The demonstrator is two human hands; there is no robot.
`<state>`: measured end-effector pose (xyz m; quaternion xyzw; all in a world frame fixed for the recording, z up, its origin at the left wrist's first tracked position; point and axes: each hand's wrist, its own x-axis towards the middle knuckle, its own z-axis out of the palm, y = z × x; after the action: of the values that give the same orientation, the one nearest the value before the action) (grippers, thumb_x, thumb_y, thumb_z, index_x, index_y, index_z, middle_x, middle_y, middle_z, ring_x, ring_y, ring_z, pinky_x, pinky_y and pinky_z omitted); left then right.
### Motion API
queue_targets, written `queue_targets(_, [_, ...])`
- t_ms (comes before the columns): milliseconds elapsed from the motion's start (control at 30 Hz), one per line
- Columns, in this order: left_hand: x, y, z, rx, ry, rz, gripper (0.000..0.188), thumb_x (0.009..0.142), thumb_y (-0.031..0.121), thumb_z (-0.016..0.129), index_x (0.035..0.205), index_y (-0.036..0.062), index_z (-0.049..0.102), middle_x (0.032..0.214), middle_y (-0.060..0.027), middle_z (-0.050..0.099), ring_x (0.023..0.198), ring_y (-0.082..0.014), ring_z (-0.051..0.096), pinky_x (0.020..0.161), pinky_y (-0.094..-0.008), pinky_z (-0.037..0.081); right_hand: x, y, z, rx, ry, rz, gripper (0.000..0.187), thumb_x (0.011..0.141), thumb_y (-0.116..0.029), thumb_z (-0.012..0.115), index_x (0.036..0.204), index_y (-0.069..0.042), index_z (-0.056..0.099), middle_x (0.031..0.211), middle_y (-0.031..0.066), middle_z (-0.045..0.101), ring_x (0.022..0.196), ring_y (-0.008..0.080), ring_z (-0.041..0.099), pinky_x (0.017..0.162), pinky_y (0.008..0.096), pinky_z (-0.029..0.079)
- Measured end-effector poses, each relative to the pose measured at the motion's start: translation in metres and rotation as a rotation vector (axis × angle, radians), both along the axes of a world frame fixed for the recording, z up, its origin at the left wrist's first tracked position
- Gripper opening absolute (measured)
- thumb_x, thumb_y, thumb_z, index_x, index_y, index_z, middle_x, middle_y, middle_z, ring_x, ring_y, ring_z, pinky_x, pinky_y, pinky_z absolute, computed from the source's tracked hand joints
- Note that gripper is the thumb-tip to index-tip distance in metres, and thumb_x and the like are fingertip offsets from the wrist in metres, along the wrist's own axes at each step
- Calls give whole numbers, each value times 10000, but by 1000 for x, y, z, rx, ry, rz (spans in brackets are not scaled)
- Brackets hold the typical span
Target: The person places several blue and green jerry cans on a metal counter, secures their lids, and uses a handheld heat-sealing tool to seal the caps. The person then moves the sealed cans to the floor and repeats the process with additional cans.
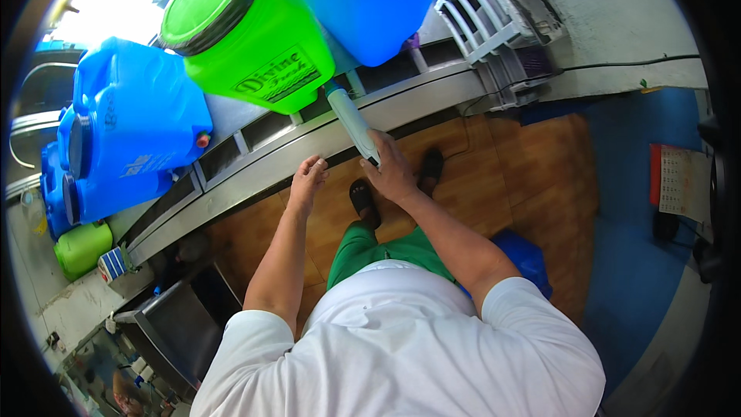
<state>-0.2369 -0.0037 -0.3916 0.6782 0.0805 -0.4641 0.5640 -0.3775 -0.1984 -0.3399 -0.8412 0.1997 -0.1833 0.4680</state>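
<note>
My right hand (392, 170) is wrapped round the lower end of a pale grey-green tube (349, 117). The tube's dark teal upper end meets the lower right corner of a bright green water container (270, 38), which lies tilted on a metal counter with its round green lid to the left. Just left of the tube, my left hand (309, 177) hovers by the counter's front edge. Its fingers are loosely curled, and nothing shows in them. A large blue container (374, 0) stands right behind the green one.
More blue containers (139, 123) lie on the slatted steel counter (309, 133) at the left, above a small green jug (82, 249). A white rack (486, 11) stands at the far right, with a black cable (617, 65) along the wall. A calendar (683, 181) hangs rightward.
</note>
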Motion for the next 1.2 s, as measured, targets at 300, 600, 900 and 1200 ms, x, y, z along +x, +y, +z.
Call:
queue_targets(300, [-15, -196, -10, -311, 118, 54, 618, 983, 515, 492, 1408, 72, 428, 1247, -121, 590, 1071, -236, 587, 928, -380, 453, -61, -115, 58, 682, -89, 24, 646, 862, -98, 667, 1440, -52, 380, 1294, 100, 526, 1167, 186, 509, 1002, 334, 413])
queue_targets(600, [4, -366, -3, -263, 140, 356, 823, 923, 679, 479, 1491, 124, 260, 1263, -165, 558, 1140, -344, 573, 954, -470, 438, -90, -230, 54, 756, -62, -200, 642, 890, -138, 665, 1443, -6, 367, 1308, 107, 511, 1150, 169, 503, 1004, 311, 406])
queue_targets(900, [13, -337, -4, -189, 123, 543, 797, 913, 741, 391, 1486, 196, 291, 1261, -153, 548, 1200, -391, 525, 1036, -528, 358, -75, -254, 22, 813, -34, -118, 641, 887, -140, 675, 1430, 10, 370, 1315, 121, 507, 1172, 170, 494, 1019, 316, 396])
queue_targets(1200, [27, -335, -9, -196, 208, 510, 759, 904, 738, 406, 1314, 103, 473, 1219, -146, 619, 1134, -317, 568, 1021, -488, 376, -70, -252, 13, 798, -28, -32, 648, 883, -140, 681, 1433, 10, 371, 1318, 134, 511, 1190, 179, 491, 1035, 312, 387])
